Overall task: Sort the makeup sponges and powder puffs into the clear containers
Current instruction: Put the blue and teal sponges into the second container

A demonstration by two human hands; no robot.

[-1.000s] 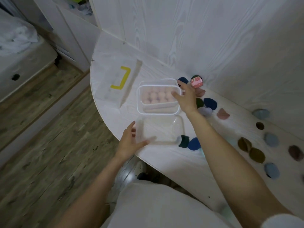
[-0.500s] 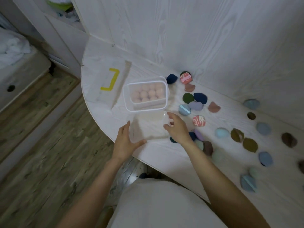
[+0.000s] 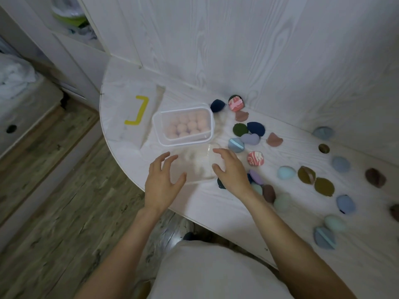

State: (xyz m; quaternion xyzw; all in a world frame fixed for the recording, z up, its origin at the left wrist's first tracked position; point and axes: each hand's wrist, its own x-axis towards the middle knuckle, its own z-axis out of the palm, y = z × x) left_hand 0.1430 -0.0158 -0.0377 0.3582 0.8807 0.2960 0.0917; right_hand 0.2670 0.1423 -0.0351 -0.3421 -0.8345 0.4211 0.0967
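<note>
Tabletop (image 3: 216, 212) is filling my view: the filled container (image 3: 183, 126) is sitting toward its rounded left edge, puffs (image 3: 323, 186) scattering rightward. I am watching the right hand (image 3: 232, 171), off that container now, joining the left hand (image 3: 160, 182) around the empty container (image 3: 194, 167), fingers spread, loosely cupping its sides; grip unclear.

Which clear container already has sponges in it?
The far container, filled with pale pink sponges. The near container, between the left hand and right hand, looks empty.
</note>
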